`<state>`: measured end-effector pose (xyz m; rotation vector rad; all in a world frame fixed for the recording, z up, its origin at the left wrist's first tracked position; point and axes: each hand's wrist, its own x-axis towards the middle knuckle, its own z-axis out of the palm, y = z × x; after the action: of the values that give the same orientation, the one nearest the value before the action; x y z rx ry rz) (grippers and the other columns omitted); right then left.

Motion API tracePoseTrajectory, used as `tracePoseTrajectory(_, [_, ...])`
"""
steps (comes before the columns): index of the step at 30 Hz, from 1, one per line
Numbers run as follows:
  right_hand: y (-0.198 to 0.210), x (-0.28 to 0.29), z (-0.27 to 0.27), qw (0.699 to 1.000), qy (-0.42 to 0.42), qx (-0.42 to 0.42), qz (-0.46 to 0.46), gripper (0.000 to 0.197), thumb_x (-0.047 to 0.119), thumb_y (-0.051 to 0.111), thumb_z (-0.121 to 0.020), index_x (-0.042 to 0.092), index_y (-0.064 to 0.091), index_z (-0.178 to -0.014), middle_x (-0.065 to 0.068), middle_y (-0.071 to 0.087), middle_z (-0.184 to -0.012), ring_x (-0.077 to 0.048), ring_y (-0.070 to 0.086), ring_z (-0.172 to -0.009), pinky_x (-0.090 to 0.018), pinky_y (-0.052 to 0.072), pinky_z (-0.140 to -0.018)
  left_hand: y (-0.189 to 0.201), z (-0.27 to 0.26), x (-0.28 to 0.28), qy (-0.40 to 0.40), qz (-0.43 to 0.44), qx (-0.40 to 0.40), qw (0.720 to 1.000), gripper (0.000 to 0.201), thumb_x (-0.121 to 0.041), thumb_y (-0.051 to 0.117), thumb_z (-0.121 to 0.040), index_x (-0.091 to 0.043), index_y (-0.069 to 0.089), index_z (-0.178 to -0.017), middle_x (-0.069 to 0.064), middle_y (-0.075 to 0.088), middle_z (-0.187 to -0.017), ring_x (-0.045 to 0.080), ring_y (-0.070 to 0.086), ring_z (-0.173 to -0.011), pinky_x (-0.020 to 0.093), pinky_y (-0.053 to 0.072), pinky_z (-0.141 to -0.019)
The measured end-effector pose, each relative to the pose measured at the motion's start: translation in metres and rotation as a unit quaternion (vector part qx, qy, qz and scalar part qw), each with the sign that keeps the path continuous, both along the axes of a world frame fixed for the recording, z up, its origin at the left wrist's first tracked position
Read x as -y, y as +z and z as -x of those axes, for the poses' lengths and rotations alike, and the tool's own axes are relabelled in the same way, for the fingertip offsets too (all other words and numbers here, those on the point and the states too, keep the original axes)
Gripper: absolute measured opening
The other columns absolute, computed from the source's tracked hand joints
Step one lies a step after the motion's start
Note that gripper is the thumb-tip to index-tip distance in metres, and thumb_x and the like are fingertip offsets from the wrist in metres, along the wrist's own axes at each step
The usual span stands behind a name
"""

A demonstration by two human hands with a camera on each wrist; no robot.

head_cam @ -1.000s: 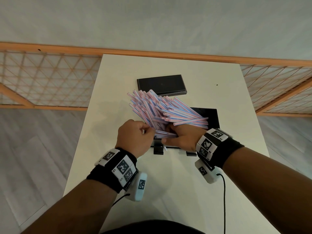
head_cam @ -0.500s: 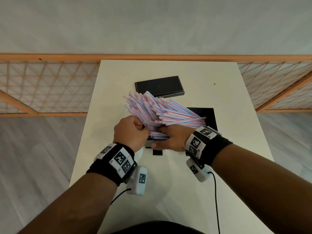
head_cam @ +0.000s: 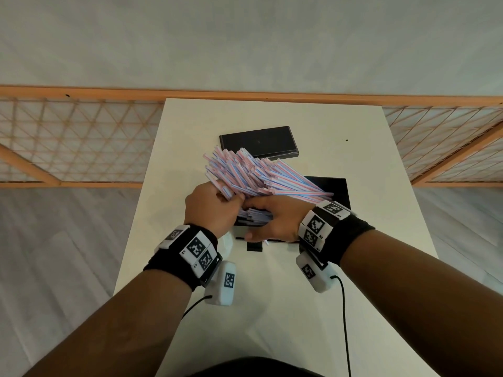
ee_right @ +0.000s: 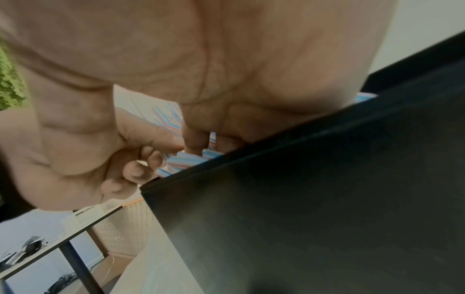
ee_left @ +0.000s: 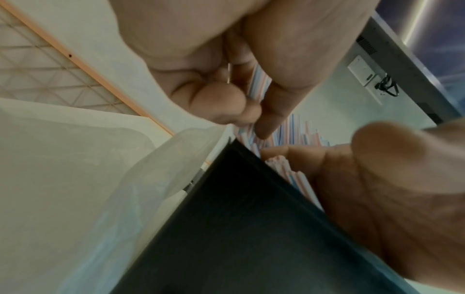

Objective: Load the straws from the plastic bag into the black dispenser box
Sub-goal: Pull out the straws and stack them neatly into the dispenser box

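A big fan of pink-and-blue striped straws sticks up and away from the open black dispenser box at mid-table. My left hand grips the lower left part of the bundle, fingers curled round it. To its right, my right hand covers the straw ends lying in the box, its thumb on the front wall. In the left wrist view the box wall stands beside the translucent plastic bag. In the right wrist view, fingertips press into straw ends at the box rim.
The flat black lid lies on the white table behind the straws. An orange lattice railing runs along the table's far edge. Cables hang from both wrist cameras over the table's near part.
Both hands have drawn closer together at the base of the bundle. The fan of straws has shifted a little to the left with them.
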<state>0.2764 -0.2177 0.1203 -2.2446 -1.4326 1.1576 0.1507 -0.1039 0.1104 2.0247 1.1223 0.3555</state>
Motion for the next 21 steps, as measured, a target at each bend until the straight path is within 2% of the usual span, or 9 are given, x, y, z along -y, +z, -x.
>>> tracePoseTrajectory(2, [-0.002,0.002,0.001,0.999,0.009,0.031,-0.001,0.075,0.059,0.071,-0.077,0.030,0.046,-0.142,0.006,0.049,-0.143,-0.018,0.044,-0.130,-0.038,0.036,-0.110,0.003,0.003,-0.001,0.006,-0.014,0.013,1.000,0.017,-0.032,0.076,-0.087,-0.025,0.068,-0.073,-0.014,0.061,-0.058,0.011,0.057,-0.062,0.006,0.033,-0.054])
tracePoseTrajectory(6, [-0.006,0.009,0.008,0.998,-0.022,0.041,-0.036,0.039,0.048,0.067,-0.085,0.023,0.063,-0.114,0.007,0.061,-0.101,-0.018,0.059,-0.096,-0.028,0.043,-0.081,0.014,0.011,-0.004,0.036,-0.054,0.028,0.997,0.017,-0.023,0.074,-0.085,-0.013,0.069,-0.073,-0.010,0.056,-0.053,0.004,0.055,-0.056,0.007,0.031,-0.052])
tracePoseTrajectory(8, [-0.009,0.016,0.010,0.995,-0.030,0.053,-0.083,0.030,0.038,0.062,-0.090,0.019,0.065,-0.113,0.001,0.067,-0.101,-0.022,0.062,-0.094,-0.031,0.048,-0.080,0.024,0.014,-0.005,0.041,-0.079,0.047,0.995,0.014,-0.020,0.073,-0.084,-0.010,0.070,-0.075,-0.007,0.059,-0.054,0.012,0.058,-0.057,0.018,0.039,-0.055])
tracePoseTrajectory(10, [-0.010,0.025,0.014,0.984,-0.028,0.081,-0.159,0.033,0.030,0.057,-0.090,0.020,0.064,-0.121,-0.003,0.070,-0.110,-0.026,0.063,-0.102,-0.035,0.051,-0.086,0.037,0.016,-0.006,0.036,-0.110,0.081,0.990,0.016,-0.020,0.075,-0.083,-0.010,0.069,-0.072,-0.006,0.059,-0.053,0.020,0.060,-0.057,0.026,0.041,-0.056])
tracePoseTrajectory(13, [-0.008,0.038,0.017,0.961,-0.032,0.121,-0.245,0.039,0.023,0.059,-0.084,0.020,0.065,-0.123,-0.004,0.071,-0.113,-0.026,0.065,-0.103,-0.036,0.053,-0.088,0.057,0.018,-0.006,0.018,-0.152,0.136,0.979,0.017,-0.020,0.075,-0.080,-0.012,0.067,-0.068,-0.007,0.058,-0.051,0.016,0.058,-0.057,0.017,0.038,-0.051])
tracePoseTrajectory(15, [-0.006,0.046,0.015,0.950,-0.050,0.151,-0.270,0.027,0.021,0.063,-0.081,0.018,0.071,-0.107,-0.004,0.072,-0.097,-0.027,0.067,-0.087,-0.039,0.056,-0.077,0.072,0.018,-0.005,0.001,-0.162,0.166,0.973,0.016,-0.024,0.072,-0.078,-0.017,0.065,-0.066,-0.012,0.056,-0.050,0.007,0.058,-0.056,0.008,0.033,-0.050])
tracePoseTrajectory(17, [-0.008,0.053,0.004,0.941,-0.096,0.179,-0.272,0.012,0.016,0.069,-0.076,0.015,0.068,-0.088,-0.003,0.066,-0.083,-0.025,0.062,-0.073,-0.040,0.054,-0.067,0.082,0.017,-0.004,-0.012,-0.155,0.190,0.970,0.014,-0.025,0.070,-0.076,-0.020,0.064,-0.065,-0.013,0.055,-0.050,0.005,0.057,-0.052,0.009,0.033,-0.050])
tracePoseTrajectory(18, [-0.010,0.055,-0.004,0.939,-0.128,0.191,-0.255,0.014,0.014,0.071,-0.074,0.015,0.064,-0.086,-0.001,0.061,-0.083,-0.024,0.059,-0.072,-0.039,0.053,-0.066,0.085,0.017,-0.004,-0.015,-0.151,0.200,0.968,0.014,-0.024,0.070,-0.076,-0.018,0.064,-0.065,-0.012,0.056,-0.051,0.009,0.056,-0.052,0.011,0.034,-0.050])
tracePoseTrajectory(21, [-0.019,0.061,-0.025,0.947,-0.184,0.210,-0.158,0.020,0.015,0.069,-0.074,0.016,0.064,-0.092,0.001,0.052,-0.089,-0.025,0.057,-0.079,-0.030,0.046,-0.071,0.088,0.016,-0.001,-0.020,-0.144,0.221,0.964,0.016,-0.022,0.070,-0.077,-0.018,0.063,-0.063,-0.010,0.058,-0.053,0.013,0.056,-0.054,0.014,0.036,-0.051])
